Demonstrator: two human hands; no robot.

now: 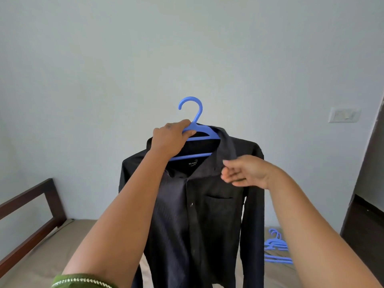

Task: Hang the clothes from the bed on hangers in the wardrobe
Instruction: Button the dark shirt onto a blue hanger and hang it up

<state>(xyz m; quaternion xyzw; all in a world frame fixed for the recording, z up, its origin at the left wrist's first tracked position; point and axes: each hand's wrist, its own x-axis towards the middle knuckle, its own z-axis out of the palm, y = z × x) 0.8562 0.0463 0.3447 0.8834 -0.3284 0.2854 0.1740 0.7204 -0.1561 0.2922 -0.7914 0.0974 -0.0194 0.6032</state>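
holding up a blue hanger [194,129] with the left hand [171,136], fingers curling round its upper bar. dark shirt [199,204] hanging on it, above the bed [41,252]. right hand [244,172] touching the shirt's shoulder, fingers loosely bent, gripping nothing. spare blue hangers [276,246] lying on the bed.

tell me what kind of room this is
Most likely a bedroom. A bed with a dark wooden frame stands against the plain wall, spare blue hangers lie on its mattress, and the left hand holds up a dark shirt on a hanger.
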